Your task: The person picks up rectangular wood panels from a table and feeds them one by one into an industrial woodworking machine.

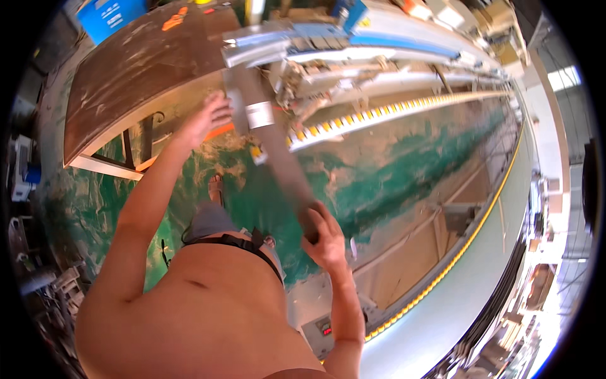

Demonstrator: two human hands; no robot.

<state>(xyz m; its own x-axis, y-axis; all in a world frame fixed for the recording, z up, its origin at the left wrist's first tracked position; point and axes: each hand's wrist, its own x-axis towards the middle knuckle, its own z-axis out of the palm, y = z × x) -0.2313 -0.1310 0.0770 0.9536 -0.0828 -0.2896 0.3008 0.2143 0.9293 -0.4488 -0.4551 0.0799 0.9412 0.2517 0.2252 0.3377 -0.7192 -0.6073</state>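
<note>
A long, narrow brown-grey board (281,158) stretches away from me, slightly blurred, with a white label (259,115) near its far end. My right hand (325,240) grips its near end, thumb and fingers wrapped around the edge. To the left of the far end, my left hand (208,117) is raised with its fingers apart. It appears to hold nothing, and a small gap seems to separate it from the board. The far end of the board overlaps the end of a long blue-and-white machine (404,43).
A brown-topped table (136,76) stands at left, bearing an orange tool (175,19) and a blue box (112,18). A rail with yellow rollers (372,115) runs beside the machine. Along my right curves another long bed (454,309) edged with yellow rollers. The green floor (252,202) is dusty.
</note>
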